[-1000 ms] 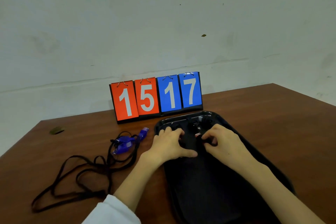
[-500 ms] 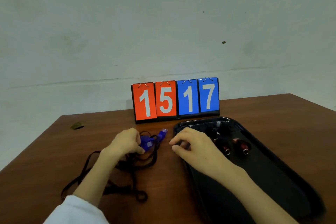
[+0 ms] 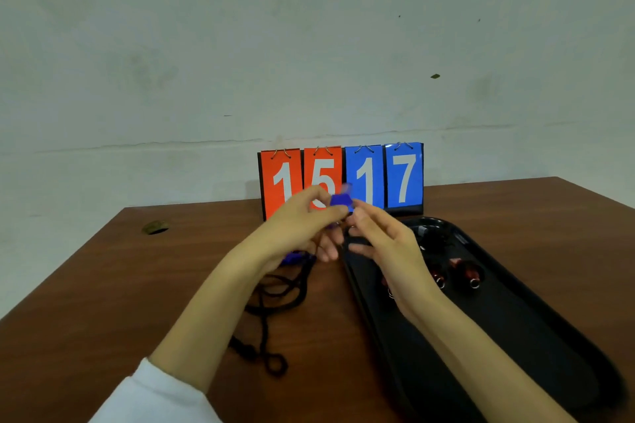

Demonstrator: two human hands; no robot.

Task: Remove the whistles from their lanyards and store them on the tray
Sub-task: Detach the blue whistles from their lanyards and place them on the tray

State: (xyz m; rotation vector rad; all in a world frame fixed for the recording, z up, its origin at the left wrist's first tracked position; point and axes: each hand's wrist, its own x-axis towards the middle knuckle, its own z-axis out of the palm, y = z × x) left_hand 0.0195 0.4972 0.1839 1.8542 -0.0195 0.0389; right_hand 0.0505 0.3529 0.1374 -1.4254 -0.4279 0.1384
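I hold a blue whistle (image 3: 340, 201) raised above the table in front of the score cards. My left hand (image 3: 299, 228) pinches it from the left. My right hand (image 3: 381, 239) pinches its right lower end with thumb and forefinger, the other fingers loose. Black lanyards (image 3: 275, 299) trail from under my left hand across the wood. A second blue whistle (image 3: 292, 256) peeks out below my left wrist. The black tray (image 3: 536, 330) lies to the right and holds two red whistles (image 3: 464, 273) and dark ones (image 3: 433, 240) at its far end.
A flip scoreboard (image 3: 402, 178) reading 15 and 17 stands at the back of the brown table (image 3: 137, 285), against the white wall. A small dark object (image 3: 156, 227) lies at the far left of the table.
My left hand has lifted the blue whistle off the table to chest height. My right hand left the tray rim and came up to meet it.
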